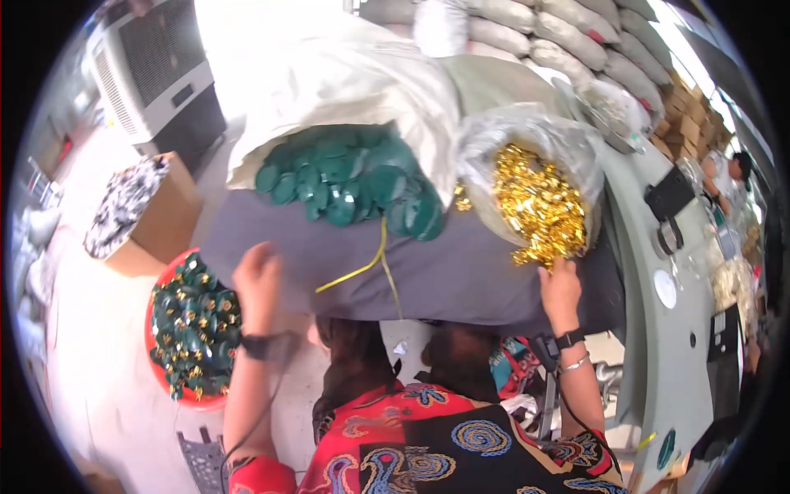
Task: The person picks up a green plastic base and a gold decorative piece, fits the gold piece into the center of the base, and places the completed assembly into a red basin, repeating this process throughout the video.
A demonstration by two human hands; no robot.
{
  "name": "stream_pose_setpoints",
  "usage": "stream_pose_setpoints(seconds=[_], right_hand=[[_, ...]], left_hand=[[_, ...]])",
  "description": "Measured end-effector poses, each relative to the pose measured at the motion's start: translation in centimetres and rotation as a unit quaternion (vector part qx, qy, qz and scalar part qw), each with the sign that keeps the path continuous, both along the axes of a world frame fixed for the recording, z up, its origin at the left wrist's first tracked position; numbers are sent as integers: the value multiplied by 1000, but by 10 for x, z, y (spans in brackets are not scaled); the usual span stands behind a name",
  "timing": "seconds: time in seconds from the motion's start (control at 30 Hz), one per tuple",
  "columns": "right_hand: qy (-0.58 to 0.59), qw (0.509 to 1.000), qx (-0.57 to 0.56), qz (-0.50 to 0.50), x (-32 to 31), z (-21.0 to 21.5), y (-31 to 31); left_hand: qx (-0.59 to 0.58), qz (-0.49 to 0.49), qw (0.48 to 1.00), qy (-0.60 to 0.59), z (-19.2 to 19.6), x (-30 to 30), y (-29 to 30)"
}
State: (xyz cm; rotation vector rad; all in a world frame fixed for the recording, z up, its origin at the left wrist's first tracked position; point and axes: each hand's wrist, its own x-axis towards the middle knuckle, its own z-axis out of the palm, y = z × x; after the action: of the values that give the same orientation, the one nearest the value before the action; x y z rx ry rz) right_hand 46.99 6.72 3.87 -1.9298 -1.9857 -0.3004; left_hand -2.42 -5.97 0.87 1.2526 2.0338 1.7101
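Fingers of the R hand (561, 296) bunch at the near lip of the gold pieces (539, 198), tips at the heap; whether they pinch one, can't tell from where I stand. L hand (259, 284), blurred, hangs over the cloth's L end nr the red tub (151, 329), fingers curled; grip, if any, can't be made out.

Gold pieces sit in a clear bag (485, 148), mouth open toward the worker, a few loose outside it. Green discs (329, 185) spill from a white sack (354, 82) alongside, to the L.

Risks, as I judge: a rough scoop could drag gold over the lip and off the cloth's edge; discs, smooth and stacked loose, could slide if the sack is bumped; a yellow tie (354, 276) lying betw. the hands could snag a finger; the tub, heaped w/ gold-tipped green pieces (197, 321), could shed a few if knocked.

Surface: dark grey cloth (461, 276), edge just above the worker's knees. Room: carton (169, 218) of black-and-white bits and an air cooler (156, 74), far L; stacked sacks (568, 37) at back; brown boxes (691, 111) and a co-worker (728, 177) off R, past a pale green table (658, 329).
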Motion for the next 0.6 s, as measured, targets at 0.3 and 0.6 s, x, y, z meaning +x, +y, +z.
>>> stream_pose_setpoints(seconds=[0.3, 0.6], right_hand=[[205, 964, 16, 166, -4, -1, -4], [391, 868, -60, 299, -52, -13, -20]], left_hand=[[-22, -12, 978, 208, 46, 79, 87], [-189, 30, 948, 254, 35, 62, 116]])
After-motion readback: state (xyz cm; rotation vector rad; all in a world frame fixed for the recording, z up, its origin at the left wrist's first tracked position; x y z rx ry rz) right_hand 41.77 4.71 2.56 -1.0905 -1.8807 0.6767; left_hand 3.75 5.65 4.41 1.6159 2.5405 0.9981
